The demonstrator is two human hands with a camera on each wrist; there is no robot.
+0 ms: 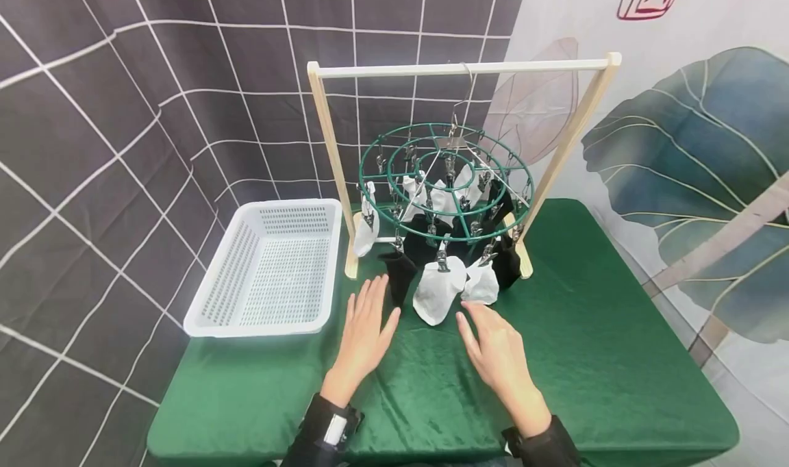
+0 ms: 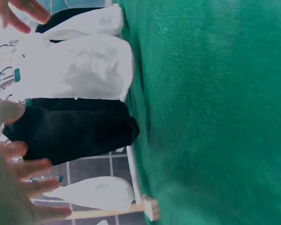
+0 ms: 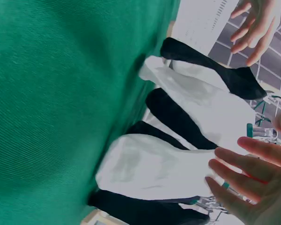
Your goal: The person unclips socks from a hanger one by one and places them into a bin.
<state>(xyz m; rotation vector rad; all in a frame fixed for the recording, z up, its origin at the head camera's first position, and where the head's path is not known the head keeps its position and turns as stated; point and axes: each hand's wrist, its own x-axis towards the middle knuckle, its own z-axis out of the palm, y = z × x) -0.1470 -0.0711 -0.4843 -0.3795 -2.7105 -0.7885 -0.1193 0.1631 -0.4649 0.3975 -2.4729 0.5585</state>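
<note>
A green round drying hanger (image 1: 376,177) with metal clips holds several black and white socks. My left hand (image 1: 362,330) is held palm down with fingers extended, nearest a hanging black sock (image 1: 400,275). The left wrist view shows its spread fingers beside that black sock (image 2: 75,129); whether they touch it I cannot tell. My right hand (image 1: 498,350), its fingers slightly bent and holding nothing, is just in front of a white sock (image 1: 481,285). A second white sock (image 1: 439,290) hangs between the hands. In the right wrist view, the fingers overlap a white sock (image 3: 154,166).
The hanger hangs by its hook from a wooden stand (image 1: 401,71). To the left, a white perforated plastic basket (image 1: 259,331) lies on the green tablecloth (image 1: 616,357). Behind is a dark curtain with white grid lines (image 1: 246,145), and a leaf-patterned one is at right.
</note>
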